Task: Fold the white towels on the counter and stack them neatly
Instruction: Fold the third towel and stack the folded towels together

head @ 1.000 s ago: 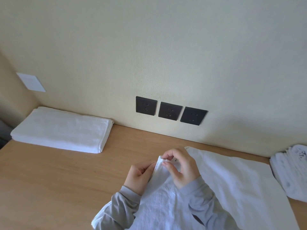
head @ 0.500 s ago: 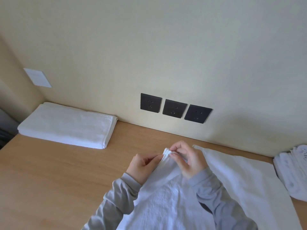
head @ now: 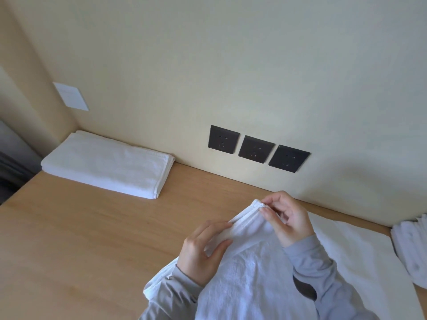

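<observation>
The right hand (head: 290, 221) pinches the towel (head: 258, 269) at its raised corner; the left hand (head: 203, 248) grips the same hem just lower left. The towel trails toward the person and right across the tabletop (head: 87, 239). The stack (head: 108, 163) lies well apart, far left, nearer the left hand.

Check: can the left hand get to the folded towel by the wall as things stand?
Probably yes. Bare counter lies between the left hand and the folded towel, but its grip is on the towel being folded, so it must let go.
</observation>
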`<action>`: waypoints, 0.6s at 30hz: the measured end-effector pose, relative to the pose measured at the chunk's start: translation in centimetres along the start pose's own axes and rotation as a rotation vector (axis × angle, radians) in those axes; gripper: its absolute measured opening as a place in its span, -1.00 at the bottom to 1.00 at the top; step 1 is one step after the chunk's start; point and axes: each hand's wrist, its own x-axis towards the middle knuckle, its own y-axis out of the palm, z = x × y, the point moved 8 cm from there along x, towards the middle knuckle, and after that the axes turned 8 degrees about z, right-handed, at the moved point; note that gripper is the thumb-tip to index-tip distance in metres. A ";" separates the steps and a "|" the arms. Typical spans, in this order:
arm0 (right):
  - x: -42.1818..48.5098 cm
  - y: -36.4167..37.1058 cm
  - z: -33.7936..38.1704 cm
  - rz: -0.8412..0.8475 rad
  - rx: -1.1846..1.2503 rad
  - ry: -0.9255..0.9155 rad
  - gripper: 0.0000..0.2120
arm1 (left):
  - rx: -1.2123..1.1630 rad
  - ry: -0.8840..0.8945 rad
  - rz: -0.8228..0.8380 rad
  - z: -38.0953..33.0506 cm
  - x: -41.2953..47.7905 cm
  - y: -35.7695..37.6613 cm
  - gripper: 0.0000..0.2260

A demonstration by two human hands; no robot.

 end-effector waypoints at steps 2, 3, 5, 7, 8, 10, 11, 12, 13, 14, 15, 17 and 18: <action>0.0 0.0 0.0 -0.004 0.001 -0.003 -0.77 | -0.012 -0.019 0.001 0.6 -0.4 0.0 -0.81; 0.0 0.0 0.0 -0.009 0.004 -0.004 -0.77 | -0.019 -0.028 0.006 0.9 -0.6 0.1 -0.82; 0.0 -0.5 0.0 -0.032 0.017 -0.010 -0.77 | -0.011 -0.059 0.023 1.8 -1.2 0.3 -0.85; 0.2 -1.3 0.0 -0.075 0.041 -0.019 -0.75 | 0.020 -0.109 0.068 3.0 -2.1 0.3 -0.85; 0.3 -1.8 0.1 -0.100 0.048 -0.021 -0.75 | 0.049 -0.130 0.094 3.6 -2.6 0.2 -0.81; 0.6 -3.0 0.2 -0.147 0.047 -0.024 -0.74 | 0.097 -0.178 0.139 5.4 -3.7 -0.5 -0.75; 0.8 -3.6 0.3 -0.168 0.045 -0.025 -0.74 | 0.109 -0.227 0.159 6.5 -4.3 -1.0 -0.74; 1.0 -4.2 0.4 -0.187 0.044 -0.028 -0.74 | 0.122 -0.282 0.178 7.7 -4.9 -1.7 -0.69; 1.2 -4.8 0.6 -0.205 0.046 -0.032 -0.74 | 0.134 -0.326 0.199 8.9 -5.6 -2.3 -0.66; 1.5 -5.4 0.7 -0.220 0.051 -0.036 -0.74 | 0.146 -0.364 0.215 10.0 -6.2 -3.0 -0.62; 1.7 -5.8 0.8 -0.232 0.057 -0.039 -0.75 | 0.152 -0.401 0.230 11.0 -6.8 -3.7 -0.60; 1.9 -6.2 0.8 -0.244 0.059 -0.043 -0.75 | 0.139 -0.485 0.246 12.6 -7.6 -5.0 -0.58; 2.0 -6.2 0.7 -0.241 0.052 -0.041 -0.75 | 0.133 -0.517 0.265 13.2 -7.8 -5.4 -0.57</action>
